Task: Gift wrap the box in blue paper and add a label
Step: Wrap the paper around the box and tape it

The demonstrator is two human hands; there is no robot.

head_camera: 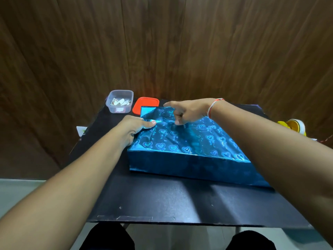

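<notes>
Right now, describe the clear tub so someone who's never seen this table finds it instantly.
Start at the black table and go to its far left corner, past the blue-wrapped box. The clear plastic tub stands there, lidless, with small white paper pieces inside. Its neighbour on the right is a flat red lid; the tub is the only see-through, walled container.

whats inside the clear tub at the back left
The clear tub stands open and holds small pale paper pieces, possibly labels. Their print is too small to read; anything beneath them is covered.
</notes>
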